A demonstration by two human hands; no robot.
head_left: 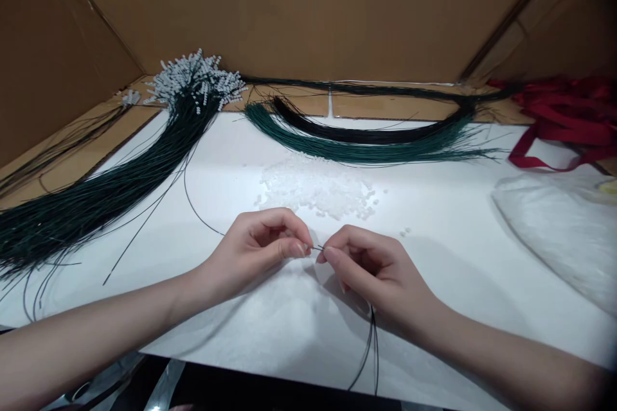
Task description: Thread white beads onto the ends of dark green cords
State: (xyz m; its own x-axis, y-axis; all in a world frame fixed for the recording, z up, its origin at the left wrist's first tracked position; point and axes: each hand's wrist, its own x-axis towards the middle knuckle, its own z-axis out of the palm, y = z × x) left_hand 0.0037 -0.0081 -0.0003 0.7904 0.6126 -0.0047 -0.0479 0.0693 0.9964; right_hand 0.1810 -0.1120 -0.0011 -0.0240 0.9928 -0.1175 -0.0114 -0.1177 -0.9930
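Over the white work surface [202, 180], my left hand [263, 244] is closed in a pinch, thumb against forefinger. A tiny pale thing that looks like a white bead [308, 249] shows at those fingertips, mostly hidden. Facing it, my right hand [371, 263] pinches thin dark wires [317, 248], whose ends reach across the short gap to the left fingertips. Below my right palm, thin dark strands [373, 347] hang toward the front edge. Just beyond both hands lies a spread of loose white beads [313, 186].
At left lies a thick bundle of dark green wires [139, 173] tipped with white beads [197, 80]. Black and green wires [366, 144] curve across the back. Red ribbon [563, 115] and a clear plastic bag [563, 225] sit at right. Cardboard walls [308, 13] enclose the back and sides.
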